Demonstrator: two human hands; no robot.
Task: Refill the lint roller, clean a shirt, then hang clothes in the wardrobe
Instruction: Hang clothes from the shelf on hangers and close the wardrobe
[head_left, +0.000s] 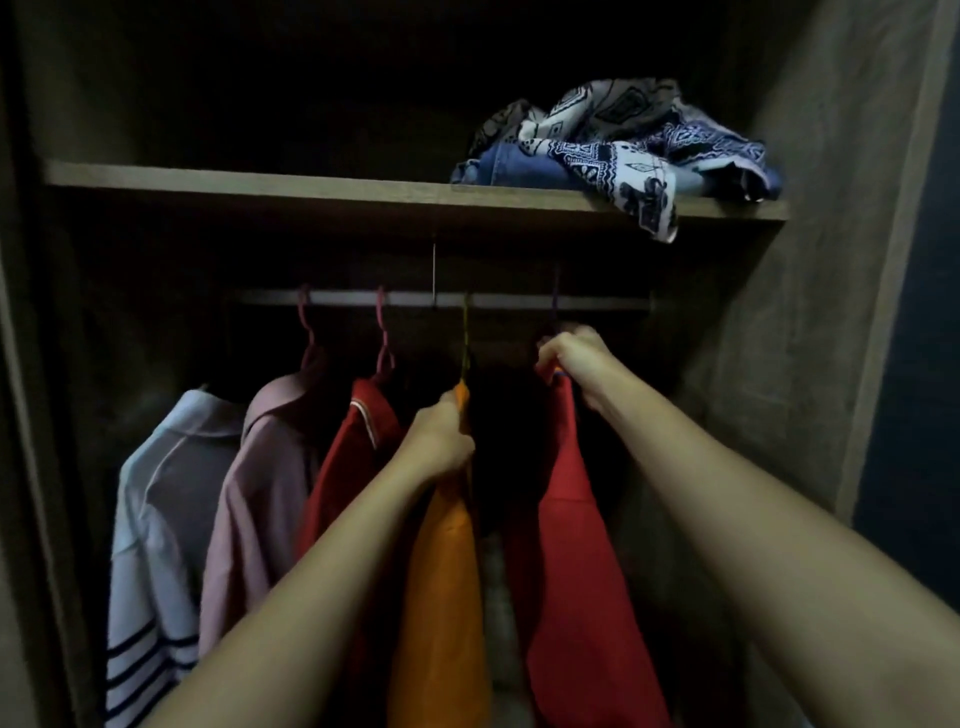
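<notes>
Left hand (439, 441) clenched on the orange shirt (447, 582) shoulder, likely holding it aside to open a gap on the rail (343, 298); right hand (576, 353) fingers grasping the red shirt (571, 545) at its hanger neck, hook seemingly at the rail, seating it

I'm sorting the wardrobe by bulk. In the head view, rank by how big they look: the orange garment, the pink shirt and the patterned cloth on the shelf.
1. orange garment
2. pink shirt
3. patterned cloth
The orange and pink look close in size, and the orange hangs nearer the camera, so their order is unsure.
</notes>
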